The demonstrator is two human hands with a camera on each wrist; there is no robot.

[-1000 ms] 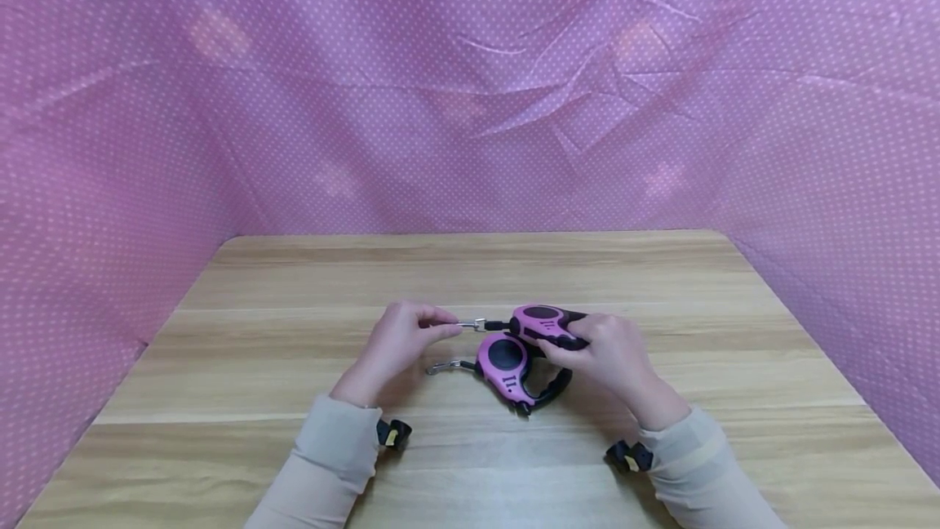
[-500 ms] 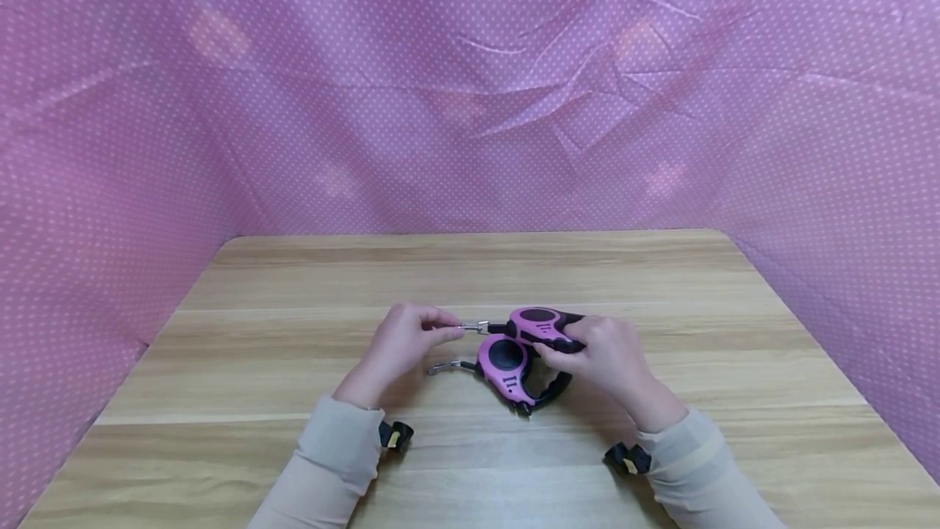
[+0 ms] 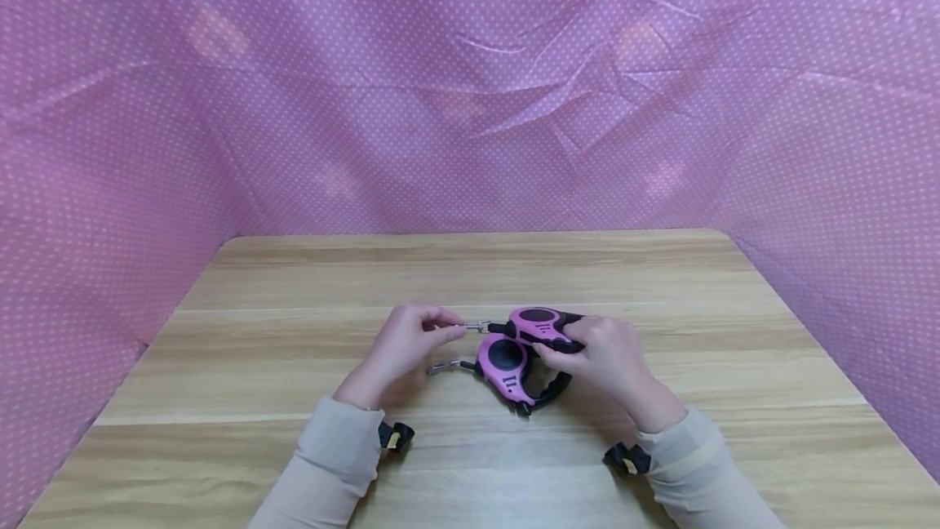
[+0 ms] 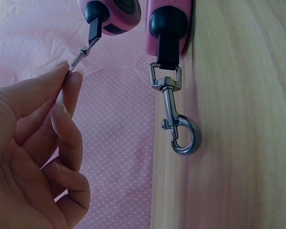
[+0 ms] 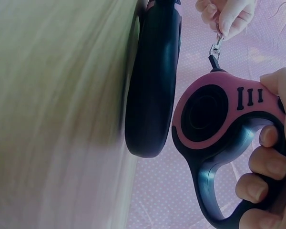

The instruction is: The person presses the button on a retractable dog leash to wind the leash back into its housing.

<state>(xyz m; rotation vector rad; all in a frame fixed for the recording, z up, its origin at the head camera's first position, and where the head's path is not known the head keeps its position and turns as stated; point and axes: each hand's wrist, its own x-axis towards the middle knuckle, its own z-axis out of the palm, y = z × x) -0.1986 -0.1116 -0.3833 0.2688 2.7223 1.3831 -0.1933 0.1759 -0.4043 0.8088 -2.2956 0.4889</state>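
Two pink-and-black retractable dog leashes are in view. My right hand point(image 3: 613, 353) holds one leash point(image 5: 195, 95) above the table, its fingers curled through the black handle loop. Between thumb and forefinger, my left hand point(image 3: 404, 349) pinches the metal snap hook point(image 4: 78, 57) of that same leash; the fingertips hide the hook's end. A short black strap point(image 4: 95, 29) joins hook and casing. Lying on the table just nearer to me, the second leash point(image 3: 507, 370) has its silver snap hook point(image 4: 174, 114) pointing left, and neither hand grips it.
The wood-grain table point(image 3: 294, 276) spreads around both hands. Pink polka-dot cloth point(image 3: 470, 104) hangs behind it and along both sides. A small black device point(image 3: 396, 436) sits at the left wrist, and another black device point(image 3: 627, 458) at the right.
The held leash has dropped very slightly and shifted a touch left, and my left hand has edged a little right. The leash on the table stays where it was.
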